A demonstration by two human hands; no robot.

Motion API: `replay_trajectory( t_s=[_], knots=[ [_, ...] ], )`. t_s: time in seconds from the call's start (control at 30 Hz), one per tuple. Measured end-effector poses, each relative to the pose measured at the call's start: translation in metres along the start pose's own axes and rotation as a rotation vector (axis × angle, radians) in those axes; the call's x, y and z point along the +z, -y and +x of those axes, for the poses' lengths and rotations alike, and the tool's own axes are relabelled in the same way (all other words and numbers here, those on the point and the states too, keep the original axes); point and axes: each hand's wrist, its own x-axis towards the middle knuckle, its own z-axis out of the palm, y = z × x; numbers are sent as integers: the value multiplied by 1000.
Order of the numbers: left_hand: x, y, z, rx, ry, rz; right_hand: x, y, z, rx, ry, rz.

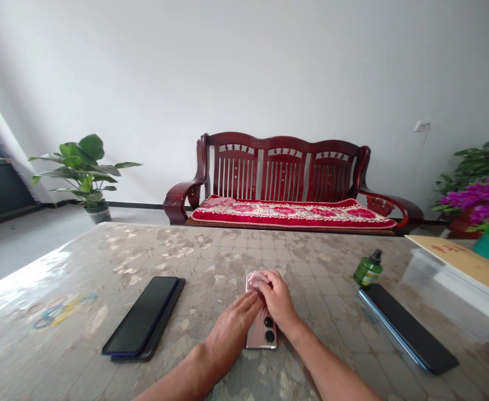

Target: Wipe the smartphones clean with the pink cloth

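Pink phone (261, 341) lying back-up on the patterned tbl (211, 253)

Phone's at near middle, lenses at its near end. L hand (234, 320) rests across it, fingers together & stretched out, tips right by the R hand (280, 303), which pinches a pale pink scrap (255, 278) at the far end (cloth or film, cant tell from here). Off to the left theres a dark phone (142, 317) atop another dark flat thing (171, 312). On the right, a black phone (409, 328) w/ blue edge, green bottle (368, 269) just past its far end, clear box (440, 295) farther right.
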Motion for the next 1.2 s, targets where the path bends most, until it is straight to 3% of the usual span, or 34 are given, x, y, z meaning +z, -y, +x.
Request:
replay_trajectory(
  t_s=[0.27,0.5,0.77,0.97,1.2],
  knots=[
    [3,4,-4,-70,36,0,1,5,0,154,-75,201],
    [4,5,-3,-191,6,75,-8,-7,3,-81,-184,-166],
    [-8,-4,4,-177,133,130,-12,0,-4,-271,0,-440],
    [-20,-4,-8,-32,179,14,-13,5,-9,-304,143,-552],
    [-32,-5,-20,-25,159,-115,-22,21,-11,-338,325,-673]
  ],
)
